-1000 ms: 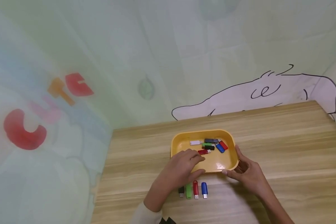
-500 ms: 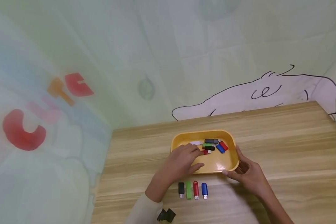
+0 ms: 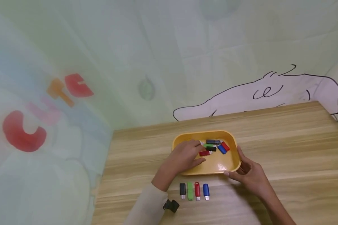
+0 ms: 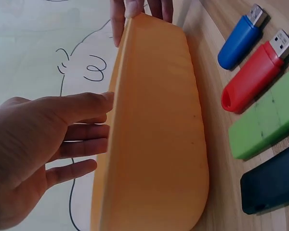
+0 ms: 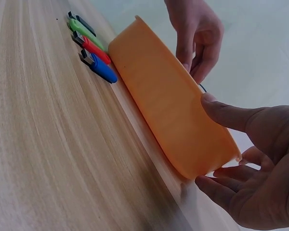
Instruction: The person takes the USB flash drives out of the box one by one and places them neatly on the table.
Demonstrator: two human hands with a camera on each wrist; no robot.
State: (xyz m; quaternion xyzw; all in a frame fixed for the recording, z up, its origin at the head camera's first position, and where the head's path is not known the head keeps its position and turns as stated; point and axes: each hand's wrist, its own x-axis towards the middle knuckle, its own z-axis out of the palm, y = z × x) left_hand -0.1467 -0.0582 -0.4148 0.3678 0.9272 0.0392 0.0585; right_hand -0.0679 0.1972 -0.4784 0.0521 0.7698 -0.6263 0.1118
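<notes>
My left hand (image 3: pixel 186 156) reaches over the near rim into a yellow plastic tray (image 3: pixel 214 165). Its fingers look loosely extended in the left wrist view, partly hidden behind the tray wall. They cover most of a white USB stick (image 3: pixel 202 143), whose tip still shows. Just right of the fingers lies a dark red USB stick (image 3: pixel 205 153). At the tray's right end my right hand (image 3: pixel 250 176) grips it, thumb on the rim and fingers against the end wall. Further sticks in the tray are dark grey (image 3: pixel 212 141), green (image 3: pixel 208 145), black (image 3: pixel 211 148), blue (image 3: pixel 222 149) and red (image 3: pixel 225 146).
In front of the tray a row of USB sticks lies on the wooden table (image 3: pixel 284 140): black (image 3: pixel 182 190), green (image 3: pixel 190 190), red (image 3: pixel 197 190) and blue (image 3: pixel 206 191). A printed cloth (image 3: pixel 157 62) hangs behind the table and to its left.
My left hand first moved onto the dark red stick, then farther into the tray, uncovering that stick and covering the white one. The right hand and tray have stayed in place.
</notes>
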